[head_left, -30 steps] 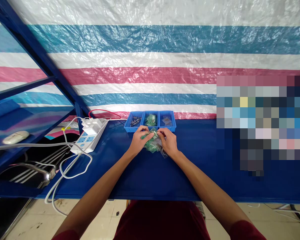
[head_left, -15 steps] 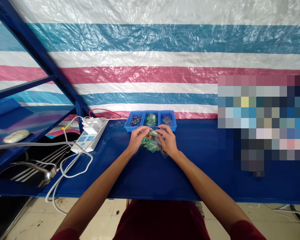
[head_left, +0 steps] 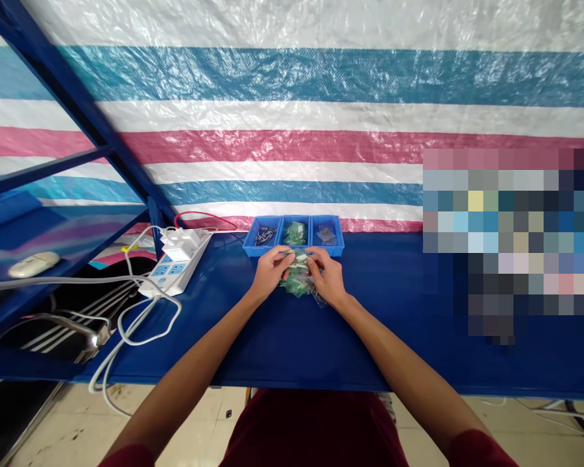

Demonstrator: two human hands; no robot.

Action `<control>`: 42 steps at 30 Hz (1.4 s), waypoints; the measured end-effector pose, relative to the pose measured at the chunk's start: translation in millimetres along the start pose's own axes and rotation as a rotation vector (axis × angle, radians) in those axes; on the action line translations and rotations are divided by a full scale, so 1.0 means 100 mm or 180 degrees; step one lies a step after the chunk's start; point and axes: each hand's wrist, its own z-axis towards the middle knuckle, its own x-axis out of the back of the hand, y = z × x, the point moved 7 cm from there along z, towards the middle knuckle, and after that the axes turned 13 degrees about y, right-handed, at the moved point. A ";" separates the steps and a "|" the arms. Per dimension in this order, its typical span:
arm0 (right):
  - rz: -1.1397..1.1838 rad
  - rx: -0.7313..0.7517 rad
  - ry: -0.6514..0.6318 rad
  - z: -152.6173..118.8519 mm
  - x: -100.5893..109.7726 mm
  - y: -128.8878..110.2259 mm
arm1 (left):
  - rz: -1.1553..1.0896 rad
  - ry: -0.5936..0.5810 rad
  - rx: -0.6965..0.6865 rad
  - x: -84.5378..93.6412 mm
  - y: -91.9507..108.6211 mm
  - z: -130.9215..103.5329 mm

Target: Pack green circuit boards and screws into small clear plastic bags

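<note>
My left hand (head_left: 271, 272) and my right hand (head_left: 327, 275) meet over the blue table, both with fingers closed on a small clear packet (head_left: 300, 257) with something white in it. Below the packet lies a pile of green and clear plastic bags (head_left: 298, 284), partly covered by my fingers. Just behind my hands stand three joined blue bins. Dark and silvery slim pieces (head_left: 265, 235) lie in the left bin, green bags (head_left: 295, 232) in the middle one, and flat clear bags (head_left: 326, 235) in the right one.
A white power strip (head_left: 178, 269) with plugged-in adapters and looping white cables (head_left: 126, 324) sits left on the table (head_left: 292, 350). A blue metal frame (head_left: 109, 136) rises further left, beside a white mouse (head_left: 34, 264). Striped sheeting hangs behind. The right side is pixelated.
My right hand's fingers have come down and closed on the packet's right side. The packet is now stretched flatter between both hands.
</note>
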 end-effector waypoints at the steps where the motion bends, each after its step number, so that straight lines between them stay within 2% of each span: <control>1: -0.0039 0.0100 -0.0041 0.00 0.00 -0.02 | -0.0075 0.0034 0.0074 0.01 0.00 0.00; 4: -0.0136 0.0342 -0.0137 0.00 -0.02 -0.06 | -0.0222 0.0089 0.0221 0.02 0.00 0.01; 8: -0.0159 0.0386 -0.0219 0.00 -0.04 -0.08 | -0.0279 0.0193 0.0290 0.05 0.00 0.03; 16: -0.0116 0.0268 -0.0150 0.01 -0.01 -0.08 | -0.0197 0.0211 0.0273 0.06 -0.02 0.03; 22: -0.0226 0.0081 0.0050 0.03 0.00 -0.01 | -0.0460 0.0203 0.0596 0.06 -0.11 0.04; 25: -0.0354 -0.0022 0.0086 0.03 0.01 0.01 | -0.0413 0.0208 0.0567 0.07 -0.13 0.05; 29: -0.0464 -0.0078 0.0114 0.05 0.03 0.04 | 0.0258 0.0401 0.0016 0.16 -0.01 0.13; 33: -0.0516 -0.0081 0.0151 0.05 0.05 0.04 | 0.1171 0.0599 -0.0629 0.22 0.16 0.40; 35: -0.0530 -0.0057 0.0152 0.05 0.05 0.04 | 0.1505 0.0531 -0.0795 0.17 0.20 0.60; 38: -0.0572 -0.0032 0.0116 0.05 0.05 0.02 | 0.2003 0.0368 -0.0803 0.02 0.15 0.90; 42: -0.0593 0.0011 0.0144 0.06 0.06 0.01 | 0.2882 0.0069 -0.1085 -0.23 0.06 1.07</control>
